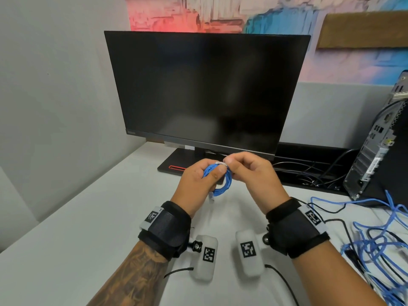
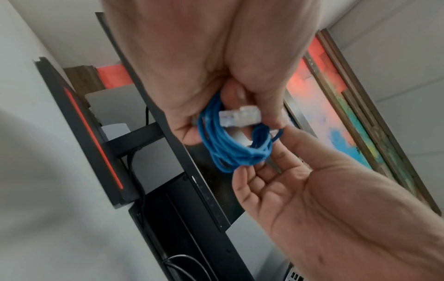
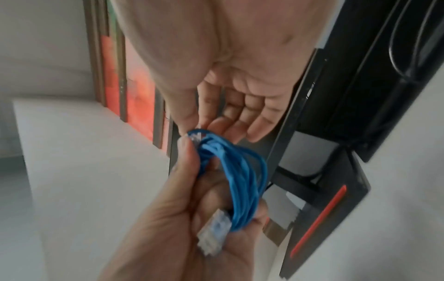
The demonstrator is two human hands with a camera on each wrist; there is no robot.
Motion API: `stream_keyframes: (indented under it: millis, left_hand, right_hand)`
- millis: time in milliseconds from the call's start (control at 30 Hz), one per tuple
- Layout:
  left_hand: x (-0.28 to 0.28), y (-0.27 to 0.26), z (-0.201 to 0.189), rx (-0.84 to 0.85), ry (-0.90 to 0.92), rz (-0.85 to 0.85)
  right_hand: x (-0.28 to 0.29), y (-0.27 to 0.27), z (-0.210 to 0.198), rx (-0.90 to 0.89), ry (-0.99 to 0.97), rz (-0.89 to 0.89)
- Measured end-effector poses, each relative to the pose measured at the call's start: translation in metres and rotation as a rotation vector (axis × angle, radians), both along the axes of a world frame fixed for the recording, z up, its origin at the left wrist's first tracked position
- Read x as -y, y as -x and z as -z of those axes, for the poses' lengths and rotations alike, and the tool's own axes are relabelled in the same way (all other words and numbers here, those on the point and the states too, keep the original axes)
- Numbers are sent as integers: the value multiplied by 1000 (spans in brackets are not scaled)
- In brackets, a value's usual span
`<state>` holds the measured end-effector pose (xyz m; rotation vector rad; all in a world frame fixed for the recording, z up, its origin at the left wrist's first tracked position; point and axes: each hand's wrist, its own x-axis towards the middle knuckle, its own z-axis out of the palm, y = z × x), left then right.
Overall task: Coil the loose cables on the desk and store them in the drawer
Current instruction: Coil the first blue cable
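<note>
A small coil of blue network cable (image 1: 221, 184) hangs above the desk in front of the monitor. My left hand (image 1: 199, 177) grips the coil (image 2: 230, 148), fingers curled through the loops. One clear plug (image 2: 240, 116) sticks out below the palm. My right hand (image 1: 247, 171) pinches the cable's other end (image 3: 195, 136) between thumb and forefinger at the top of the coil (image 3: 242, 180); its other fingers are loosely bent. A second clear plug (image 3: 213, 233) lies against the left palm. No drawer shows in any view.
A tangle of loose blue and black cables (image 1: 379, 246) lies on the white desk (image 1: 77, 239) at the right. A black monitor (image 1: 205, 89) on its stand (image 1: 176, 165) is right behind the hands. A computer tower (image 1: 379, 142) stands at the right, with black cables behind the desk.
</note>
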<state>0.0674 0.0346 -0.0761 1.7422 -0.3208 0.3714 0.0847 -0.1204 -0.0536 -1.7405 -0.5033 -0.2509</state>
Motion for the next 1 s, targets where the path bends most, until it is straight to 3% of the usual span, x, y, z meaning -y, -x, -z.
stream_keyframes:
  millis: [167, 367, 500, 700, 867, 1000]
  left_hand:
    - [-5, -1, -3, -144, 224, 177]
    - [7, 4, -7, -156, -30, 189]
    - [12, 9, -9, -205, 64, 323]
    - [8, 11, -12, -211, -61, 243]
    - [6, 8, -9, -223, -8, 266]
    - [3, 3, -3, -216, 150, 357]
  right_hand:
    - [3, 3, -9, 253, 220, 32]
    - [8, 2, -14, 245, 32, 157]
    - [15, 0, -20, 223, -46, 184]
    - [4, 8, -22, 300, -6, 164]
    - [8, -1, -13, 172, -116, 199]
    - [10, -8, -5, 33, -237, 239]
